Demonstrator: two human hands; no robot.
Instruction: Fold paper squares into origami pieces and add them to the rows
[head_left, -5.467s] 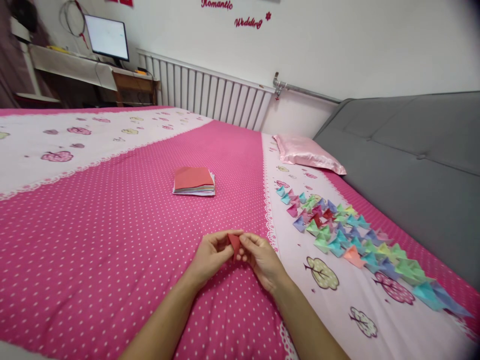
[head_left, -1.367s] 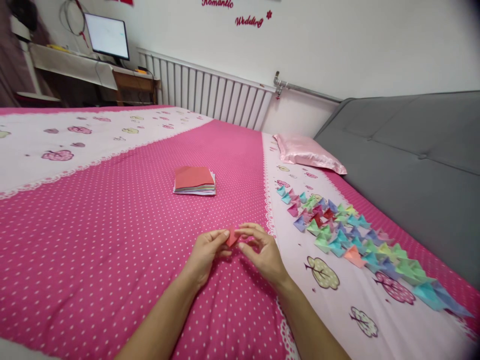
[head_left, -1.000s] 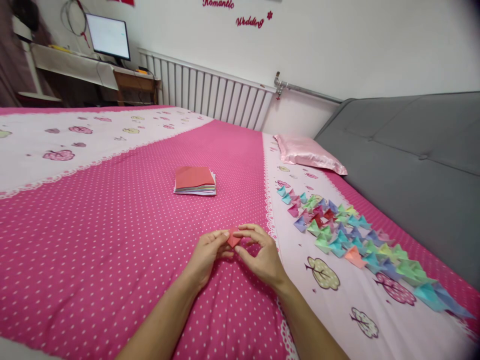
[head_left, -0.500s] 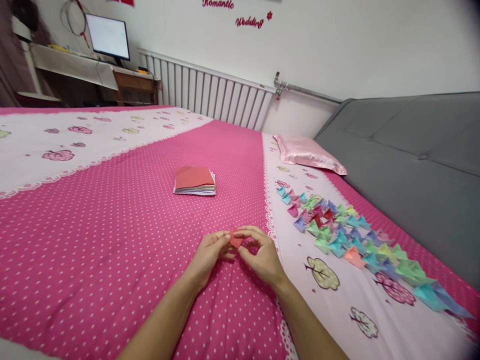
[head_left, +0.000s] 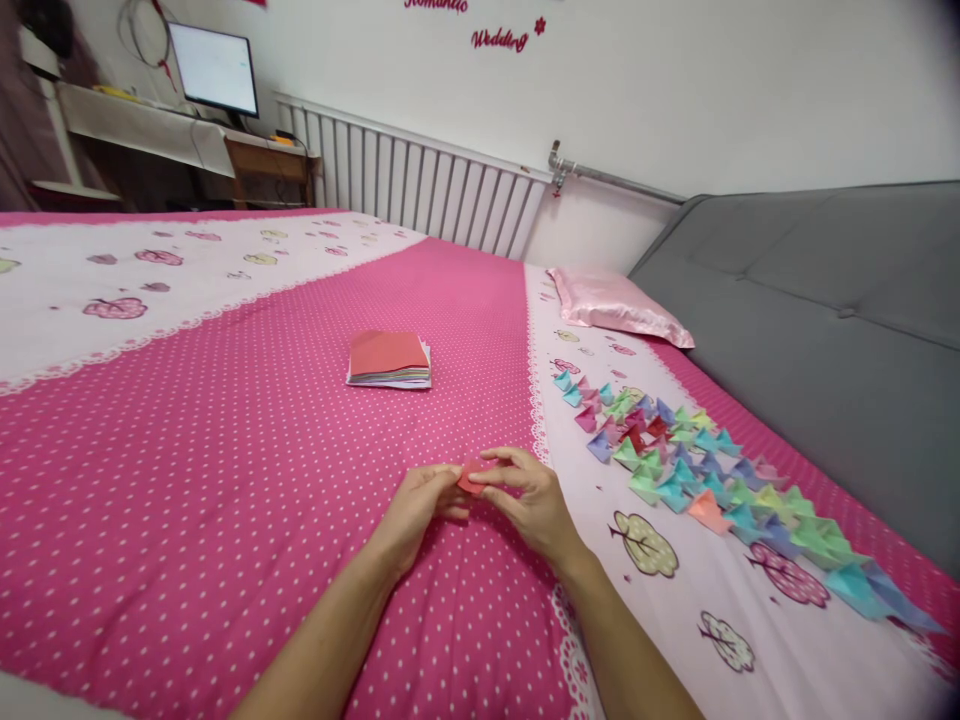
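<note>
Between my two hands is a small piece of folded red paper (head_left: 471, 478), held just above the pink dotted bedspread (head_left: 247, 480). My left hand (head_left: 420, 505) pinches its left side between thumb and fingers. On the other side, my right hand (head_left: 531, 502) grips the paper with thumb and index finger, the other fingers curled. Part of the paper is hidden by the fingertips. Beyond my hands lies a stack of square coloured paper (head_left: 388, 355) with a red sheet on top. To the right, several folded paper boats (head_left: 705, 470) in many colours stand in rows.
A pink satin pillow (head_left: 619, 308) lies at the far right, against the grey padded headboard (head_left: 817, 290). A white radiator (head_left: 420, 170) runs along the wall. At the far left a desk (head_left: 150, 130) carries a monitor (head_left: 214, 68).
My right fingers have shifted on the red paper, which now looks flatter and shows less of its pointed shape. My left hand has barely moved. The stack and boats are unchanged.
</note>
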